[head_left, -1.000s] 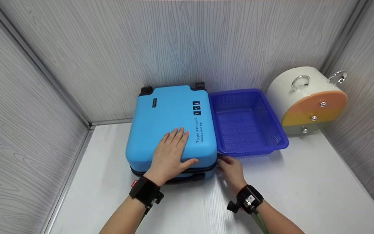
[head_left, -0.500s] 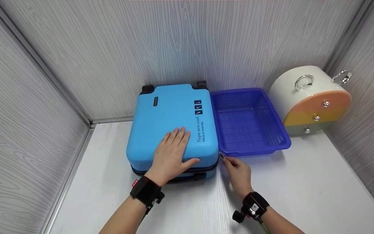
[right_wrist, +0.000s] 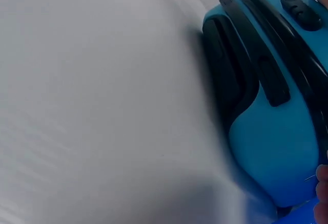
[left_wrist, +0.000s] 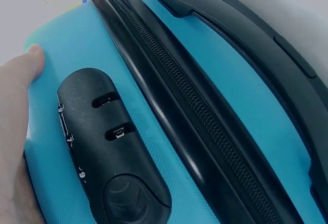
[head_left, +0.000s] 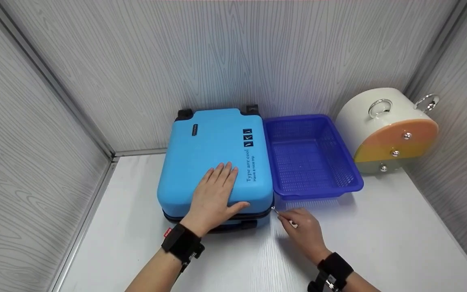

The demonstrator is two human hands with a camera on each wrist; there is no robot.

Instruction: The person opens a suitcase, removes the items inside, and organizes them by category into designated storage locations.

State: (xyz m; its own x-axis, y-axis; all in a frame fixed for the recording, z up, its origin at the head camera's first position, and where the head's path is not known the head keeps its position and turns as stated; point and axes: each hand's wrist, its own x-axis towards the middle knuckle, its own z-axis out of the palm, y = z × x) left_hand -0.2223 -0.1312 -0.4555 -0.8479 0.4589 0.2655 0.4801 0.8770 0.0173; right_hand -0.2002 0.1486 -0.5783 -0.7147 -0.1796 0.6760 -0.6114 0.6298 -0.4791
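Note:
A light blue hard-shell suitcase (head_left: 213, 142) lies flat on the white table with its lid down. My left hand (head_left: 213, 194) rests on the lid near the front edge, fingers straight and thumb spread. At the front right corner, my right hand (head_left: 304, 231) pinches a small metal zipper pull (head_left: 274, 209). In the left wrist view, the closed black zipper (left_wrist: 179, 80) runs between a combination lock (left_wrist: 113, 142) and the carry handle (left_wrist: 256, 44). The right wrist view catches only my right fingertips (right_wrist: 322, 193) at its edge, beside the suitcase corner.
A blue plastic basket (head_left: 314, 192) stands against the suitcase's right side. Farther right is a rounded white box (head_left: 363, 105) with coloured drawers and ring handles. Grey wood-grain panels (head_left: 217, 52) enclose the table (head_left: 399, 235) at the back and sides.
My right hand has drawn the zipper pull along the suitcase's right side toward me, round to the front corner. The left hand has stayed on the lid.

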